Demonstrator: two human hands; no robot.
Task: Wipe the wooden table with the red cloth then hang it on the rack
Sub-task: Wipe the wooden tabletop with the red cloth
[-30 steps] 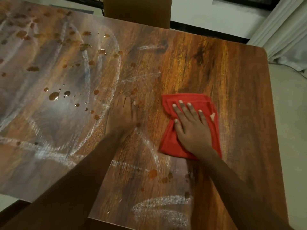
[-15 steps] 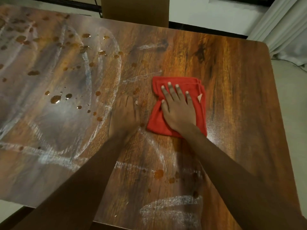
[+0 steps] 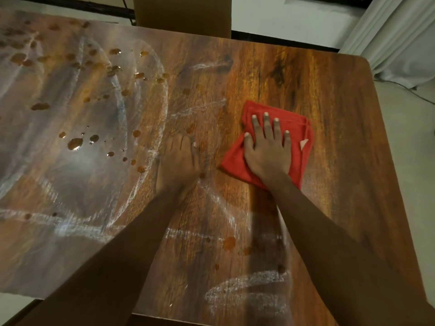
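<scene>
The red cloth (image 3: 296,128) lies folded on the wooden surface (image 3: 341,161), toward its right half and well in from the far edge. The right hand (image 3: 267,154) lies palm down on top of the cloth. Its grip is spread apart, with four fingers straight and pointing away from the person and the thumb out to the left. All of them press flat on the fabric and none curl round it. Red shows past the hand on every side, most beyond the fingertips and to the right, where a small pale tag (image 3: 303,144) sits at the cloth's edge.

The left hand (image 3: 179,163) rests on bare wood just left of the cloth, not touching it. Its grip is loose and holds nothing.

Far left of the cloth the wood is covered in brown drops (image 3: 75,143) inside wide curved whitish smears (image 3: 122,109). More whitish streaks (image 3: 247,292) and a few brown spots (image 3: 229,242) lie nearer the person than the cloth.

Beyond the cloth, past the far edge, stands a brown panel (image 3: 183,15). To the cloth's far right hangs a pale curtain (image 3: 400,38).
</scene>
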